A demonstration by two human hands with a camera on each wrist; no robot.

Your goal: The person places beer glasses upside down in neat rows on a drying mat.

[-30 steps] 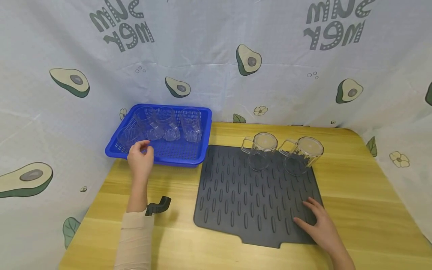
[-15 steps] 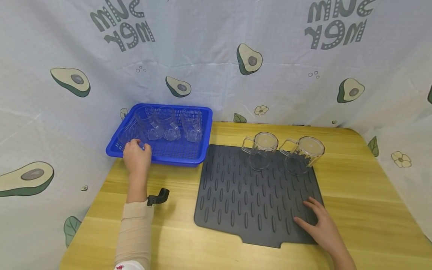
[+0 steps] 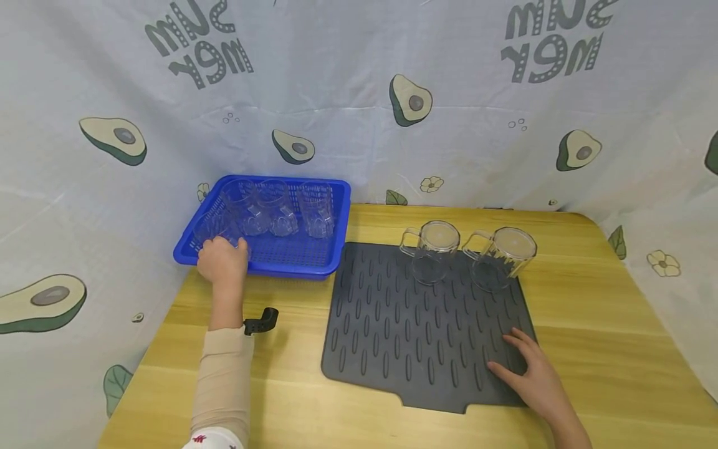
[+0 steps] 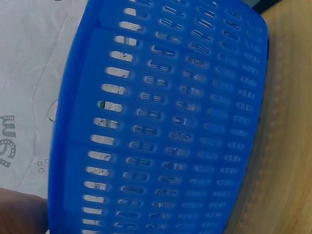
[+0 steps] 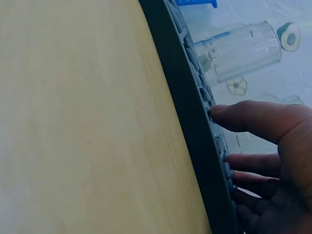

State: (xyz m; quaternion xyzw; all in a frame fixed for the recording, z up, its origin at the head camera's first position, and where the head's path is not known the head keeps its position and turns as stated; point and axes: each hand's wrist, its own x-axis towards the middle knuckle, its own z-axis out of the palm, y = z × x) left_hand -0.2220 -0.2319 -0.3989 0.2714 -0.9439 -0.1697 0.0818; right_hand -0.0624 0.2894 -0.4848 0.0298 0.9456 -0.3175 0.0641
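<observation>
My left hand (image 3: pixel 223 260) reaches over the front-left rim of a blue plastic basket (image 3: pixel 291 269). Its fingers bend down beside a clear glass mug (image 3: pixel 212 226) inside; the fingertips are hidden, so a grip on it cannot be made out. Only the basket's slotted wall (image 4: pixel 161 122) and a bit of hand show in the left wrist view. On the right, my right hand (image 3: pixel 533 377) rests its spread fingertips on a dark grey drying mat (image 3: pixel 404 337). Nothing is held there; in the right wrist view the thumb (image 5: pixel 253 117) lies apart from the fingers.
Several more clear glass mugs, such as one (image 3: pixel 316 209), lie along the basket's back. Two glass mugs (image 3: pixel 437 249) stand upside down on the mat's far edge, handles to the left. A patterned cloth (image 3: pixel 348 81) hangs behind the wooden table (image 3: pixel 291 399).
My left hand has moved slightly left and forward, lowering its fingers over the basket's front-left corner beside the mug. My right hand has stayed on the mat.
</observation>
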